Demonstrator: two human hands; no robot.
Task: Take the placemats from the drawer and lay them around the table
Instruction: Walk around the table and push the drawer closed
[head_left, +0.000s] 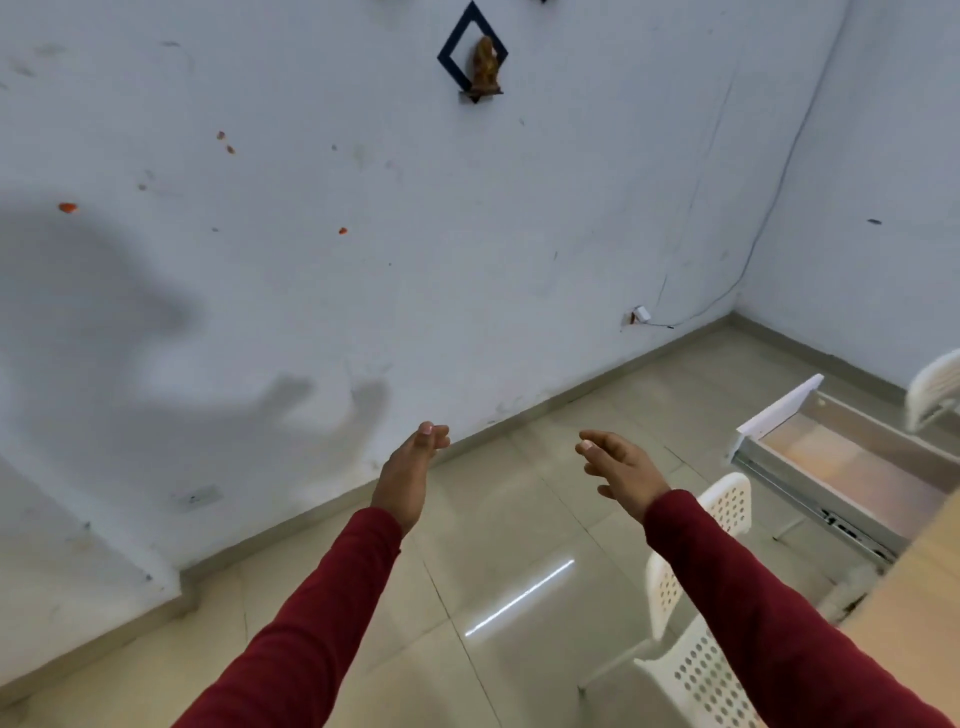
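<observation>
A white drawer (779, 410) stands pulled out at the right, its pale inside showing; I see no placemats in the visible part. The wooden table (919, 582) shows only as a corner at the right edge. My left hand (410, 467) and my right hand (618, 467) are both stretched out in front of me over the floor, in red sleeves. Each hand holds nothing, with fingers loosely curved and apart. Both hands are well left of the drawer and touch nothing.
A white perforated chair (701, 649) stands below my right arm, beside the table. Another white chair (935, 384) shows at the far right edge. A white wall with a small shelf and figurine (484, 65) faces me. Tiled floor (493, 571) lies below.
</observation>
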